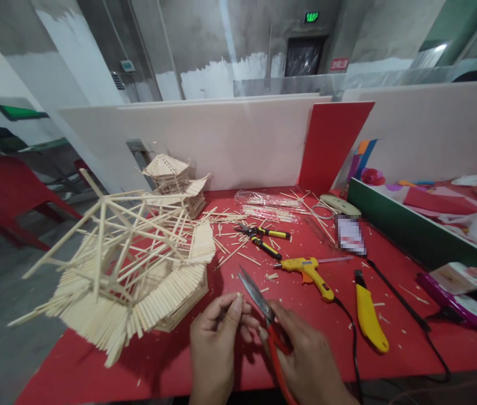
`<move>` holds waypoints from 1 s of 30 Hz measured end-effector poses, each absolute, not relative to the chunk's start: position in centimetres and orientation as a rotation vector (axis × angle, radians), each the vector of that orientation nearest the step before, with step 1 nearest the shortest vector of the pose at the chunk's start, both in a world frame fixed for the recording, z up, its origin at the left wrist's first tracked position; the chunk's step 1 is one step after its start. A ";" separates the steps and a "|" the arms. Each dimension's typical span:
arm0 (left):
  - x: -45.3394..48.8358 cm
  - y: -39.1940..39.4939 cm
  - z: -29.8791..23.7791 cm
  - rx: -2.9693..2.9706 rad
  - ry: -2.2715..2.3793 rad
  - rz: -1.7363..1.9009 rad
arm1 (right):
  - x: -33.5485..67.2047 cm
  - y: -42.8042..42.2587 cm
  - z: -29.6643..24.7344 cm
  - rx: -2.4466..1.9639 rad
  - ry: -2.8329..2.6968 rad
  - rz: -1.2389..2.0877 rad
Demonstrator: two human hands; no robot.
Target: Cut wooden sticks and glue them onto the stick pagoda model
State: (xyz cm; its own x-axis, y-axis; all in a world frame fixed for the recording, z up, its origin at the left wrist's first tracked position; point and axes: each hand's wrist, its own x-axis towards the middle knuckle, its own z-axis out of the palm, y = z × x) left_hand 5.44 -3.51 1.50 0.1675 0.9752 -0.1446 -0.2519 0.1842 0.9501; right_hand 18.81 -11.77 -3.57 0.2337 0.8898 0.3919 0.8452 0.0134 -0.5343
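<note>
one pale bit point(239, 295) pinched in l. hand point(214, 340), lower ctr; r. hand point(308, 351) grips scissors point(259, 295); slip cd nick l. hand.

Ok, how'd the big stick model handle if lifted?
Likely light for its size: the big stick model is thin sticks with open gaps up top. Probably fragile: slender ends jut out at the left. Its closely packed lower roof may flex less.
</note>
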 end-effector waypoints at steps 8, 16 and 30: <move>5.1 -3.1 2.2 0.696 0.915 1.015 | 21.7 -12.8 -3.2 -2.287 -1.827 -0.013; 4.5 -3.0 2.2 0.625 0.875 0.976 | 21.4 -13.2 -1.5 -2.232 -1.996 0.163; 4.9 -3.0 2.6 0.555 0.810 0.991 | 30.4 -8.1 -3.2 -2.649 -1.315 0.055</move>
State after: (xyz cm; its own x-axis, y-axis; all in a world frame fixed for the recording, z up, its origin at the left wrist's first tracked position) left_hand 4.90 -3.01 2.56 0.3055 0.8898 -0.3389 -0.5085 0.4534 0.7321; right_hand 30.37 -8.13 -3.21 0.6072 0.7931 0.0481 0.7863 -0.5911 -0.1796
